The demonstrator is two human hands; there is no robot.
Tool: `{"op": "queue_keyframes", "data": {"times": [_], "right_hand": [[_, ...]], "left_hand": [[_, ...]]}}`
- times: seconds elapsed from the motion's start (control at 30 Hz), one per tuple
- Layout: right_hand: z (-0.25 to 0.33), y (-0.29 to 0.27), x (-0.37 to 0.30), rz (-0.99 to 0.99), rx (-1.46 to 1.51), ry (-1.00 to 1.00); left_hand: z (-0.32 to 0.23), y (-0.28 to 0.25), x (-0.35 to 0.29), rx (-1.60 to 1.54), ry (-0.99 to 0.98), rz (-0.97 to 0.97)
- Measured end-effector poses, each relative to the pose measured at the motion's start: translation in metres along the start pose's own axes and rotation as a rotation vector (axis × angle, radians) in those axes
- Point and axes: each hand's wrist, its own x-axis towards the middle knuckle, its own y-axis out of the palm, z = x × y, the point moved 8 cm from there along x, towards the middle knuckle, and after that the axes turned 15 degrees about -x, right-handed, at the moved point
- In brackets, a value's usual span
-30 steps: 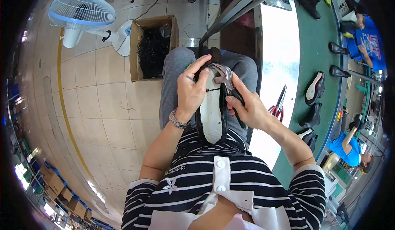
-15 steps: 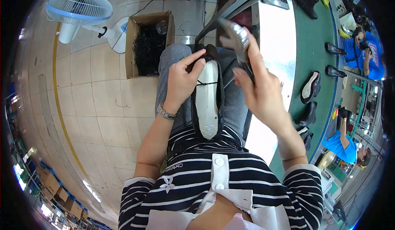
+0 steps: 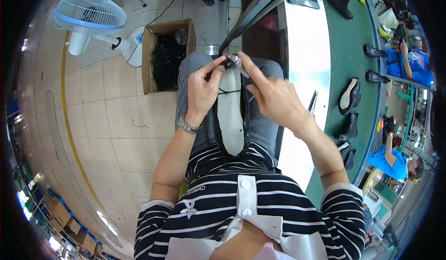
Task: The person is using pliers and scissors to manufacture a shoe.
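Black shoe upper with long white insole board (image 3: 231, 125) lies lengthwise, insole upward, on the grey-trousered lap (image 3: 188, 74). Left hand (image 3: 201, 92): thumb and forefinger pinching the dark edge at the shoe's far left end. Right hand (image 3: 278, 101): fingers curled round a silvery metal-headed hand tool (image 3: 236, 60), head blurred, handle hidden. Judged risks: a tool slip could nip the left forefinger, so near the metal; the yielding lap could let the shoe roll, spoiling aim.
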Motion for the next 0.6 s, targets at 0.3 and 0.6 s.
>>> {"op": "queue_keyframes", "data": {"times": [0.3,0.6], "right_hand": [[0.009,0.012,-0.004,0.029,0.057,-0.037],[-0.146,0.064,-0.062,-0.196,0.302,0.73]], "left_hand": [[-0.01,-0.001,-0.004,-0.241,0.025,0.012],[-0.002,0.027,0.012,-0.104,-0.257,0.25]]}}
